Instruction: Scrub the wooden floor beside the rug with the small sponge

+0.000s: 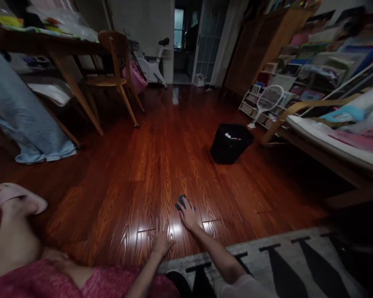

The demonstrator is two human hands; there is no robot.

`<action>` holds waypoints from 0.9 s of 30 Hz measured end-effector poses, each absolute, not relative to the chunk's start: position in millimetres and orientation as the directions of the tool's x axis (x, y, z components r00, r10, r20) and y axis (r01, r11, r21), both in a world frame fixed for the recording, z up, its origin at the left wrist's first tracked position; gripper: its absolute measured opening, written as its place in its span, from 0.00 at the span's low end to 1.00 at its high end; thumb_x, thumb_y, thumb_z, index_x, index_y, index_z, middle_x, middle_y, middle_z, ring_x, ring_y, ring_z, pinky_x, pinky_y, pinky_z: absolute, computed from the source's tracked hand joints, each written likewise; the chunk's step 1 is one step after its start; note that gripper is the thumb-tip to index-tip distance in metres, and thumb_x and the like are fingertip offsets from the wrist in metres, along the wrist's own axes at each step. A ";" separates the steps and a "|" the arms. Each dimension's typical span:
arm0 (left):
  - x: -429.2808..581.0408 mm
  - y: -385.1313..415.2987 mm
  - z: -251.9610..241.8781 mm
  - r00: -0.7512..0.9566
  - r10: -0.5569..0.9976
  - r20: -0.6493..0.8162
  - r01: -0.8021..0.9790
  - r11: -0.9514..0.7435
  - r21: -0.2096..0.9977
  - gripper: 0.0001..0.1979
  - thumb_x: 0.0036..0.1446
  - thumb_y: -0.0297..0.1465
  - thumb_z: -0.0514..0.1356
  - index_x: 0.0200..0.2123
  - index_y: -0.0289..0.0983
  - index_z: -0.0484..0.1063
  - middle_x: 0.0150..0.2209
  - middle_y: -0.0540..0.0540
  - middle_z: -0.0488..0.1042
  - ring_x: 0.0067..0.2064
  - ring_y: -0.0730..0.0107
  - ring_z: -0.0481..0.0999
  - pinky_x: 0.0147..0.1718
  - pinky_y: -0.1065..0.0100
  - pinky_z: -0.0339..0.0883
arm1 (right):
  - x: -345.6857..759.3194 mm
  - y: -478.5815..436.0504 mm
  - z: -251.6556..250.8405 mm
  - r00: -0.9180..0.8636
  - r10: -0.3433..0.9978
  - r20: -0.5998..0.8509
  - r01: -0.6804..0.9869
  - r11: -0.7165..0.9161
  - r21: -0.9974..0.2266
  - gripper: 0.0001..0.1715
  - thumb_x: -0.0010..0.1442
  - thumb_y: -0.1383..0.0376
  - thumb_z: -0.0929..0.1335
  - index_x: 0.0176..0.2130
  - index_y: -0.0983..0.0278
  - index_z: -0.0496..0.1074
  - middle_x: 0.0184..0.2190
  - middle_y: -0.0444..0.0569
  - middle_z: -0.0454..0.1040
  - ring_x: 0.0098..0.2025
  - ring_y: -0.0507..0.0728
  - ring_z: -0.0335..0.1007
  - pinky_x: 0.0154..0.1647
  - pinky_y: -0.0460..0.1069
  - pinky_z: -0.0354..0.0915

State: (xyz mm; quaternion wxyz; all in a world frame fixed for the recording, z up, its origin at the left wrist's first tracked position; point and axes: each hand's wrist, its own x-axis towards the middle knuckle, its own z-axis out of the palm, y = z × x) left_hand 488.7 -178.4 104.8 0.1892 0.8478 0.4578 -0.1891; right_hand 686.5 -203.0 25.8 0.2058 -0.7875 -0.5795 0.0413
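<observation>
1. Right fingers [184,207]: extended forward and slightly curved, laid over the near part of a small dark object [180,200] on the floor. The fingertips are in contact with it. Whether they clasp it or only press down on it cannot be told from this view.
2. Dark object: lies directly ahead of the right hand [188,216], on the side away from the body, and only its far edge shows past the fingertips. It looks soft and rounded, perhaps a cloth. Its long axis cannot be determined, as most of it is covered.
3. Left hand [161,241]: palm down and flat on the floor, fingers spread wide and holding nothing. It sits just beside the right hand, nearer the body and to its left. It does not touch the dark object, so the right hand is the nearer of the two.
4. Floor [149,165]: glossy red-brown wooden boards, with a bright glare patch around both hands.
5. Rug [298,256]: pale with black bars. It lies near the right forearm, and its edge borders the boards just behind the hands.
6. Left of the hands: a foot in a pink slipper [17,198] and a pink garment [81,283].
7. Further out: a black bin [231,142] stands well apart, ahead and to the right. A wooden chair [115,74] stands at the far left beside a surface [49,43] loaded with items.
</observation>
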 end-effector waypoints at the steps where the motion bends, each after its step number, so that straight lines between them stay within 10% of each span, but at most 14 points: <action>1: 491.3 -176.1 102.5 0.500 0.713 -0.492 0.855 -0.496 0.151 0.50 0.53 0.40 0.67 0.72 0.43 0.42 0.73 0.35 0.32 0.73 0.44 0.30 0.63 0.32 0.40 | 690.6 -206.6 26.4 0.189 0.969 0.161 0.925 -0.120 -0.362 0.29 0.66 0.61 0.61 0.65 0.55 0.63 0.71 0.52 0.54 0.71 0.60 0.47 0.68 0.60 0.51; 4: 501.5 -171.7 94.4 0.477 0.731 -0.487 0.873 -0.458 0.168 0.58 0.45 0.43 0.72 0.72 0.44 0.42 0.73 0.33 0.32 0.72 0.40 0.27 0.61 0.30 0.44 | 738.7 -241.2 27.4 0.106 0.985 0.135 0.940 -0.055 -0.335 0.29 0.67 0.59 0.60 0.66 0.53 0.63 0.70 0.50 0.55 0.70 0.59 0.50 0.68 0.59 0.53; 7: 522.5 -170.9 86.9 0.433 0.744 -0.509 0.897 -0.412 0.160 0.66 0.35 0.43 0.76 0.72 0.45 0.42 0.73 0.31 0.35 0.71 0.28 0.25 0.56 0.24 0.46 | 820.5 -300.2 26.5 0.435 0.887 0.158 0.875 -0.374 -0.308 0.28 0.68 0.58 0.57 0.63 0.57 0.67 0.68 0.53 0.59 0.69 0.60 0.52 0.67 0.60 0.55; 12: 578.6 -174.5 76.3 0.485 0.683 -0.546 0.871 -0.436 0.227 0.70 0.24 0.44 0.78 0.71 0.46 0.48 0.73 0.31 0.40 0.68 0.16 0.31 0.53 0.21 0.49 | 933.3 -386.6 30.4 0.886 0.438 0.148 0.463 -0.829 -0.315 0.33 0.67 0.55 0.55 0.63 0.66 0.67 0.68 0.62 0.56 0.69 0.64 0.53 0.64 0.62 0.56; 18: 607.6 -177.0 63.4 0.494 0.660 -0.566 0.865 -0.441 0.241 0.60 0.23 0.44 0.79 0.65 0.53 0.61 0.71 0.42 0.52 0.69 0.18 0.38 0.56 0.24 0.50 | 973.9 -358.6 41.8 0.992 -0.010 0.129 0.041 -0.921 -0.386 0.38 0.69 0.56 0.49 0.66 0.76 0.58 0.68 0.77 0.47 0.70 0.72 0.41 0.63 0.73 0.45; 27: 610.2 -177.2 68.1 0.458 0.693 -0.556 0.885 -0.415 0.211 0.66 0.23 0.46 0.79 0.68 0.54 0.55 0.71 0.37 0.50 0.69 0.19 0.32 0.55 0.22 0.43 | 943.6 -169.9 31.6 0.894 0.426 0.140 0.446 -0.814 -0.372 0.29 0.70 0.57 0.57 0.65 0.65 0.63 0.70 0.61 0.52 0.70 0.64 0.42 0.67 0.63 0.44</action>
